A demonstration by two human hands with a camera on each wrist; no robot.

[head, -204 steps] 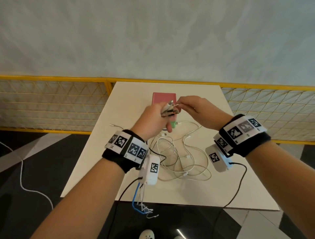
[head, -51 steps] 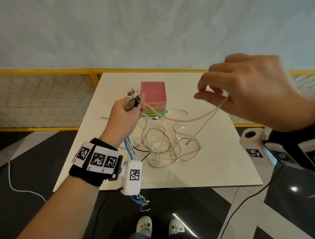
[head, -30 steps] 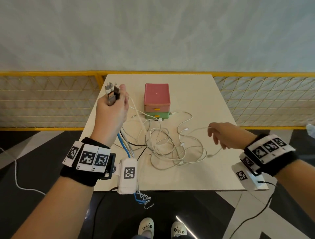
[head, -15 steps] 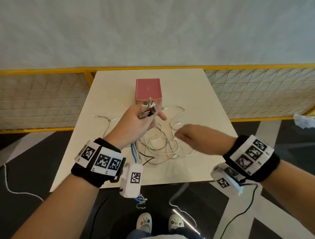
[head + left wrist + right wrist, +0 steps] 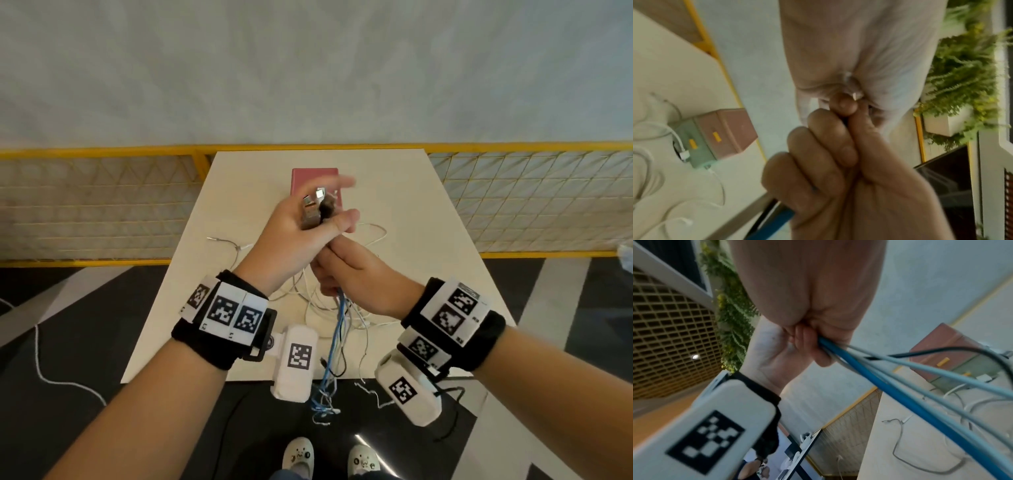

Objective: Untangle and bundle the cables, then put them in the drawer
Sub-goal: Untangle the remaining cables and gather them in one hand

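- The left hand (image 5: 294,236) grips a bunch of cable plugs (image 5: 313,210), several, count unclear, above the drawer box (image 5: 313,178).
- The right hand (image 5: 356,274) closes round the cables (image 5: 337,346) just below it; strands hang past the table (image 5: 428,212) edge.
- One pink-and-green box, mostly hidden by hands.
- Loose white cables (image 5: 373,233) lie before the box.

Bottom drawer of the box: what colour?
Green drawer with an orange handle; the left wrist view shows it best.

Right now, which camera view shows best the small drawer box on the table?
The left wrist view: the drawer box shows whole, with pink and green tiers and yellow handles. In the head view only its pink top shows behind the left hand. The right wrist view shows it partly, crossed by cables.
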